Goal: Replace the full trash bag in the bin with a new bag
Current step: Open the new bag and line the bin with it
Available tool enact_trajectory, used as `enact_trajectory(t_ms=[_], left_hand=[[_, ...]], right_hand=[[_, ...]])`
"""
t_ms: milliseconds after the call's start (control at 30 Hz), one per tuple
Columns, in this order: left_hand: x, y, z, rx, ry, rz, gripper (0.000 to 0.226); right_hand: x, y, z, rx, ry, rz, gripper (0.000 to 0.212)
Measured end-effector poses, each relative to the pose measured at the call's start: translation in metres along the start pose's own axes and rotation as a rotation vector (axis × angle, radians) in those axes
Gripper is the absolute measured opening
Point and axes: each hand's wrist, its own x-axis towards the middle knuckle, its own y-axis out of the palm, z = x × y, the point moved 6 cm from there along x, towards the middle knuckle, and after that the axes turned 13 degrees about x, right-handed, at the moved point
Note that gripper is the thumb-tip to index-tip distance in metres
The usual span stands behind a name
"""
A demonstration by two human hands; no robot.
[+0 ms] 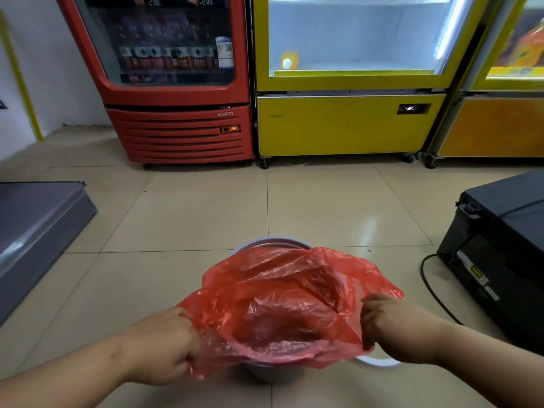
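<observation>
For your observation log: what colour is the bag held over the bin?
Translucent red bag, seen in the head view.

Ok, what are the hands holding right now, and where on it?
Both hold the red bag by its open edge: left hand on the left side, right hand on the right.

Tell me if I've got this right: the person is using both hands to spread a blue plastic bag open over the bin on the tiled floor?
Not quite: the bag is red, not blue, as the head view shows. The left hand and right hand do spread it open over the bin.
</observation>
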Motion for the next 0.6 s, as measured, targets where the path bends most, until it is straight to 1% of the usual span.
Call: enact_trajectory(t_ms=[67,133,167,200,233,267,300,367,433,467,500,533,567,600], left_hand=[[0.005,0.005,0.0,-0.167,-0.004,0.161,0.033],[0.01,0.001,0.003,-0.238,-0.04,0.18,0.035],[0.012,-0.005,0.006,-0.218,-0.081,0.111,0.039],[0.014,-0.015,0.009,-0.179,-0.144,-0.005,0.045],[0.016,-0.025,0.011,-0.157,-0.199,-0.164,0.048],[0.017,-0.035,0.013,-0.162,-0.238,-0.317,0.048],[0.019,-0.042,0.013,-0.186,-0.26,-0.419,0.049],[0.027,-0.048,0.013,-0.241,-0.282,-0.484,0.05],[0.037,-0.047,0.017,-0.28,-0.314,-0.538,0.044],[0.043,-0.045,0.02,-0.296,-0.34,-0.545,0.041],[0.049,-0.041,0.024,-0.31,-0.369,-0.52,0.042],[0.055,-0.038,0.028,-0.319,-0.392,-0.484,0.046],[0.061,-0.035,0.031,-0.322,-0.41,-0.444,0.051],[0.067,-0.032,0.035,-0.318,-0.43,-0.404,0.056]], right_hand=[[0.002,-0.003,0.001,-0.02,0.015,0.02,0.041],[0.002,-0.005,0.002,-0.043,0.021,0.04,0.04],[0.001,-0.008,0.004,-0.034,0.027,0.023,0.038],[0.001,-0.012,0.006,-0.003,0.033,-0.03,0.038],[0.001,-0.019,0.009,0.043,0.032,-0.125,0.04],[0.001,-0.026,0.012,0.071,0.012,-0.256,0.042],[0.0,-0.032,0.016,0.066,-0.009,-0.386,0.041],[0.002,-0.042,0.023,0.029,-0.012,-0.569,0.035],[0.012,-0.048,0.024,0.03,0.048,-0.65,0.032],[0.019,-0.049,0.02,0.075,0.108,-0.647,0.038],[0.026,-0.048,0.013,0.144,0.18,-0.613,0.051],[0.034,-0.044,0.006,0.209,0.25,-0.555,0.064],[0.04,-0.042,0.001,0.246,0.302,-0.51,0.073],[0.046,-0.041,-0.002,0.259,0.331,-0.489,0.076]])
